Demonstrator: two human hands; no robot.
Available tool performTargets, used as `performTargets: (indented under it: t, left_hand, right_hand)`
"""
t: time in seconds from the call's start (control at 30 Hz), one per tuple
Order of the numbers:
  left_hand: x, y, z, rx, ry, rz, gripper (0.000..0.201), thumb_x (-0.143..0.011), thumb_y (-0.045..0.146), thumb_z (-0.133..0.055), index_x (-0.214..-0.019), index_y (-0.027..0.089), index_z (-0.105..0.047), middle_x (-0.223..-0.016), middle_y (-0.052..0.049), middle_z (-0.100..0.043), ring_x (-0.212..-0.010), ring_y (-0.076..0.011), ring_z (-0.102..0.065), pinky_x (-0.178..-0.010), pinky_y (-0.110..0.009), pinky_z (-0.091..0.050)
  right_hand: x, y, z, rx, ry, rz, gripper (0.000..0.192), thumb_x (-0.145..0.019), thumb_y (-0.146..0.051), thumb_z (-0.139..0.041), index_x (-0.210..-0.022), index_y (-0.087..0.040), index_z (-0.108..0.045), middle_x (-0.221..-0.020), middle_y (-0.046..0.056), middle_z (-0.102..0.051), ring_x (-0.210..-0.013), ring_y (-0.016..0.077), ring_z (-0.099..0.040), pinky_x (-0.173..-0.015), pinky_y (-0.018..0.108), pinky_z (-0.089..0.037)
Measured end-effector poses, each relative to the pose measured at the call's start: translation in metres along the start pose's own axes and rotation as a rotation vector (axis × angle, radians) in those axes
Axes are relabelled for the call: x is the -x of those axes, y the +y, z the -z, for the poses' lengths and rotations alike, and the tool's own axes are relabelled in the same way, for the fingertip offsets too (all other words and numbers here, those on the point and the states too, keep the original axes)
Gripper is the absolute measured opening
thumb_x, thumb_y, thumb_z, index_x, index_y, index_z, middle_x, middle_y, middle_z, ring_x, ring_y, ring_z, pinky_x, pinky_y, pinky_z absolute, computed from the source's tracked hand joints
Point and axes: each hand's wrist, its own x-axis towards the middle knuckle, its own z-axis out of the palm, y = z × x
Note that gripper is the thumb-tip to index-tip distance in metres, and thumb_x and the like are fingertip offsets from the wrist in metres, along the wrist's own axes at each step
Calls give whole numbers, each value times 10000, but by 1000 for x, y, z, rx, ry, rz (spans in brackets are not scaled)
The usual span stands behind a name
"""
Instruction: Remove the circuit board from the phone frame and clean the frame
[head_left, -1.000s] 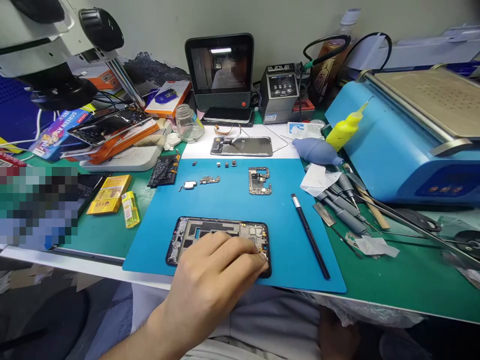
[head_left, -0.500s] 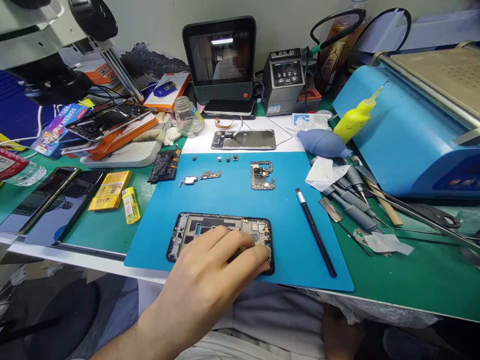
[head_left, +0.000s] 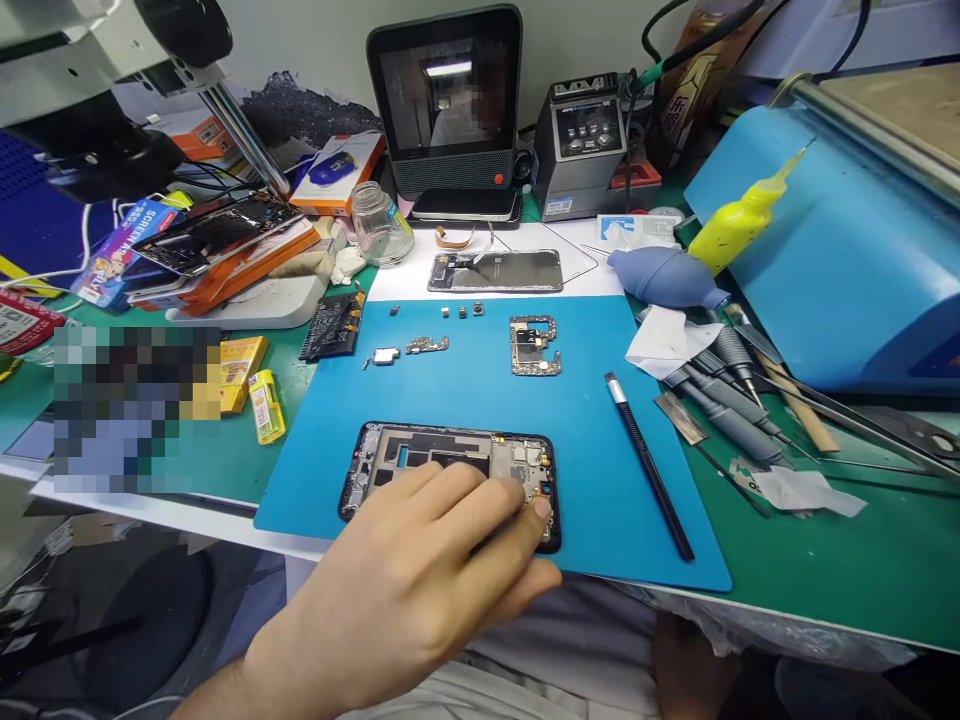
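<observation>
The left hand rests open, fingers spread, on the phone frame, hiding its near edge. Far beyond it stands an empty glass jar. The right hand stays unseen.

Single head camera: looks from above my chest, forward and down, close over the blue mat, bench clutter filling the upper frame.

A phone repair workshop: microscope, soldering station, screwdrivers, bare circuit board on a blue mat.

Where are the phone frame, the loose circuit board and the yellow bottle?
Phone frame [head_left: 420, 452], head view, bare upper left part.
Circuit board [head_left: 534, 346], head view, its middle.
Yellow bottle [head_left: 731, 228], head view, its body.
</observation>
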Motion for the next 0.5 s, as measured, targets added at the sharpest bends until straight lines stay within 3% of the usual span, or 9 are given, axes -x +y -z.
performTargets:
  t: [0.23,0.37,0.5]
  left_hand:
    - [11,3,-1,19,70,42,254,-1213,334,-656,-1317,144,-789,-1218,-47,-866,-991,-188,-791,-846,-385,-597]
    - [15,0,0,38,62,45,261,-1221,351,-638,-1281,162,-807,-1245,-45,-868,-1014,-188,-781,-863,-384,-588]
    - [15,-1,0,42,45,43,269,-1227,338,-626,-1368,172,-784,-1242,-29,-866,-1042,-187,-793,-860,-384,-591]
  right_hand:
    - [-1,-10,8,-59,22,10,430,-1135,-498,-775,-1410,-171,-727,-1469,128,-694,-1366,324,-690,-1178,550,-631]
    - [0,-16,13,-112,27,37,439,-1128,-495,-787,-1436,-190,-720,-1488,124,-685,-1382,319,-682,-1193,546,-620]
    - [1,-20,16,-178,32,66,465,-1138,-518,-766,-1448,-176,-712,-1488,132,-680,-1357,329,-688,-1157,549,-641]
